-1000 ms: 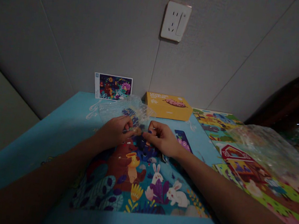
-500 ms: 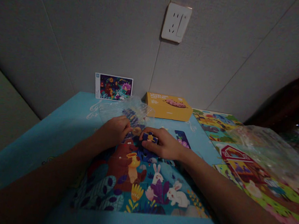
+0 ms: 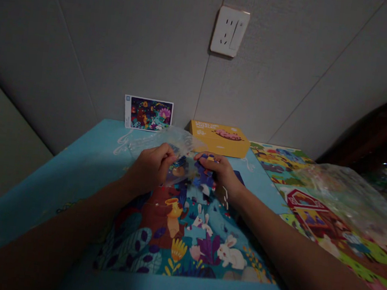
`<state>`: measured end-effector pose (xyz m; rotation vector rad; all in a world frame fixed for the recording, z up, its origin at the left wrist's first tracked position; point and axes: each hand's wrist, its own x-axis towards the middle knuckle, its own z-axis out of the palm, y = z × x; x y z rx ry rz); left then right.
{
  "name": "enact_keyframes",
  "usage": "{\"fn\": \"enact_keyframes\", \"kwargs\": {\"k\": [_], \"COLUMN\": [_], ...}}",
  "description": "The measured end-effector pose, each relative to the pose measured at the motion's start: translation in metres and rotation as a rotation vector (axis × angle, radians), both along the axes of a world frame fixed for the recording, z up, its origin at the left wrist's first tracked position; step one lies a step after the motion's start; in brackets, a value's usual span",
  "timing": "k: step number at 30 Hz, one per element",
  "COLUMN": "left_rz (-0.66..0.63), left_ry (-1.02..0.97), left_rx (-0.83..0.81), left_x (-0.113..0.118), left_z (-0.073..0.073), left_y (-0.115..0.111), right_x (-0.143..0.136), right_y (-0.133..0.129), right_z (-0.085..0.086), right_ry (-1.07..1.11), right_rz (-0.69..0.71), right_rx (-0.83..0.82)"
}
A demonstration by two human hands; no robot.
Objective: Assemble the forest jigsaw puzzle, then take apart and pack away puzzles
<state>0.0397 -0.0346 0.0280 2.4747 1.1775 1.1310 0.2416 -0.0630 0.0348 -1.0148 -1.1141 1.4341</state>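
Note:
My left hand point(image 3: 151, 168) is closed, its thumb and fingers pinching the clear plastic bag point(image 3: 161, 137). Several dark puzzle pieces show blurrily through the bag between the hands. My right hand point(image 3: 223, 176) grips a dark blue jigsaw piece point(image 3: 206, 159) with a yellow patch, close to the bag's right side. Below both hands lies a partly assembled jigsaw puzzle point(image 3: 182, 250), with a brown bear, white rabbits and flowers. Another dark piece point(image 3: 239, 177) lies partly hidden behind my right wrist.
A picture card point(image 3: 150, 114) leans against the wall beside a yellow puzzle box point(image 3: 219, 140). Colourful farm-scene puzzles point(image 3: 336, 238) cover the right side, under another clear plastic bag point(image 3: 351, 191). All rest on a light blue tablecloth point(image 3: 84, 166).
My left hand has risen slightly, lifting the bag's near edge. My right hand has shifted up and right with the piece, uncovering more of the puzzle's upper part.

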Motion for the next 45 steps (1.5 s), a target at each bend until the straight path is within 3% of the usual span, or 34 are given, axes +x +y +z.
{"fn": "enact_keyframes", "kwargs": {"k": [6,13,17,21,24,27,30,33,35,40,45], "left_rz": [-0.147,-0.415,-0.461,-0.367,-0.218,-0.063,0.037,0.146,0.232,0.347,0.296], "left_ry": [-0.050,-0.029,-0.056,-0.058,-0.083,-0.168,-0.258,-0.382,-0.544,-0.949,-0.913], "left_rx": [-0.090,-0.129,-0.163,-0.060,-0.002,-0.040,-0.070,-0.053,-0.071,-0.209,-0.219], "left_x": [0.016,0.036,0.036,0.032,0.030,0.027,0.022,0.015,0.009,-0.005,-0.005], "left_z": [-0.001,-0.005,-0.007,-0.007,-0.007,-0.005,-0.001,0.002,0.002,-0.002,-0.005], "left_y": [-0.021,-0.051,-0.051,-0.044,-0.037,-0.031,-0.025,-0.015,-0.005,0.022,0.024], "right_x": [-0.017,-0.016,-0.021,-0.024,-0.019,-0.011,-0.005,-0.002,-0.001,-0.002,0.001], "right_y": [-0.002,-0.001,0.000,0.002,0.004,0.001,-0.006,-0.016,-0.021,-0.029,-0.029], "right_z": [-0.004,-0.016,-0.017,-0.019,-0.022,-0.022,-0.014,-0.001,0.007,0.013,0.014], "right_ry": [-0.142,-0.048,0.049,0.078,-0.036,-0.395,-0.835,-1.027,-1.068,-1.294,-1.360], "right_rz": [-0.210,-0.277,-0.272,-0.238,-0.162,-0.124,-0.189,-0.213,-0.097,0.408,0.574], "right_rx": [-0.187,-0.010,0.050,0.095,0.181,0.394,0.647,0.756,0.783,0.793,0.687]}}
